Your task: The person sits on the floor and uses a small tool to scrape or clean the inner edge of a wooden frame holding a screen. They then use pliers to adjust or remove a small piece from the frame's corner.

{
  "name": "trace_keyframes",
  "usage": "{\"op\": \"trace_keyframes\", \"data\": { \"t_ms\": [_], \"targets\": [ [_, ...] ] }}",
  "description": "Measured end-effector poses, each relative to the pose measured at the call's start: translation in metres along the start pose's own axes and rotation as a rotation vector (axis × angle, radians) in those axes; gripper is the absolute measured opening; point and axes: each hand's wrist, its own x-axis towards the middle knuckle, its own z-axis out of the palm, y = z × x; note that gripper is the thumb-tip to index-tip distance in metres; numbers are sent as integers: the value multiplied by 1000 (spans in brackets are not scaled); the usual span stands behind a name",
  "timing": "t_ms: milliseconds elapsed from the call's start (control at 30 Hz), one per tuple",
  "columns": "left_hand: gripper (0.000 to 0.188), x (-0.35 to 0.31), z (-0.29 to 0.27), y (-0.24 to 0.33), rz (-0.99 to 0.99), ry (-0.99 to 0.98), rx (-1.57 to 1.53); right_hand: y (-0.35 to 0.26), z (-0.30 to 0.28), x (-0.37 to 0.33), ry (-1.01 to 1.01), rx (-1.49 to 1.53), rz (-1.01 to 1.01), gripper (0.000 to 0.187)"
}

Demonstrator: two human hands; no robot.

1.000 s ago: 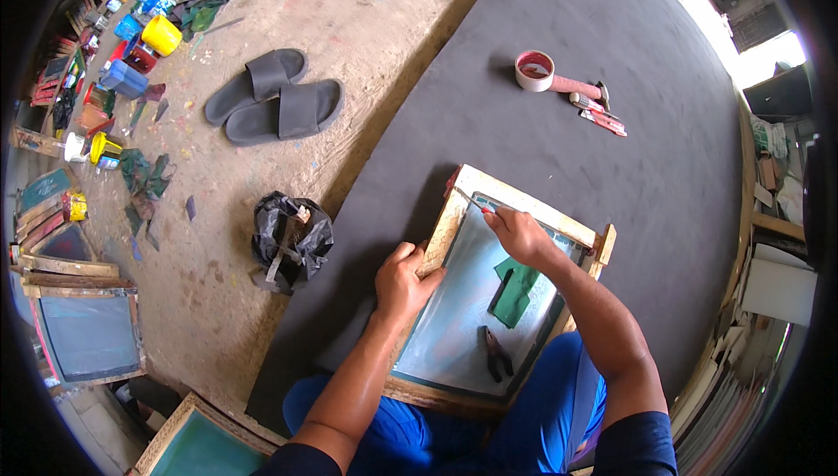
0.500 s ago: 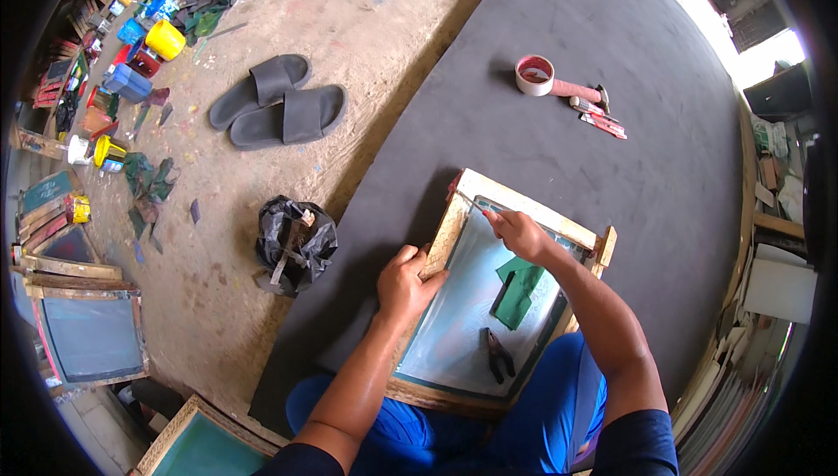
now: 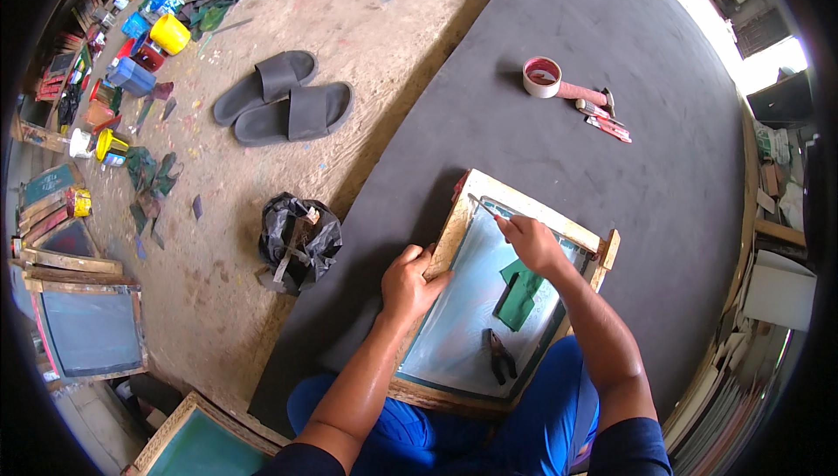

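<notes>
A thin tool [image 3: 485, 209] with a dark shaft and a red end is gripped in the right hand [image 3: 526, 244], the fingers curled firmly around it. Its tip is pointed up and left of that grip, at the upper left inner corner of the wooden frame [image 3: 534, 209]; whether the wood is touched cannot be told. Below and left of the right hand's grip, the frame's left bar is clasped by the left hand [image 3: 408, 284], with the thumb laid on the inner side and the fingers wrapped over the outer edge. The frame is held tilted across the blue-clad legs [image 3: 559, 402]. On its pale mesh [image 3: 454, 288], just below the right hand, a green piece [image 3: 518, 299] is laid, with dark pliers [image 3: 500, 358] lower still. Well above the right hand, a tape roll [image 3: 541, 88] is set beside a red-wrapped hammer handle [image 3: 580, 92] and a red cutter [image 3: 609, 129]. A pale label [image 3: 114, 158] can be seen on a yellow tub [image 3: 111, 141], far left of both hands; any lettering there is too small to be read.
</notes>
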Motion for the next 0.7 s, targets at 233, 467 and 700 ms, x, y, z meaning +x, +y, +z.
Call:
{"op": "trace_keyframes", "data": {
  "t_ms": [233,467,700],
  "targets": [
    [51,-1,1,-3,22,16,3,-17,5,-25,184,-326,-86,43],
    [53,-1,0,-2,-7,-8,18,-29,3,-23,181,-368,-94,45],
    [54,0,-3,3,-13,-33,18,-62,2,-30,98,-618,7,47]
  ]
}}
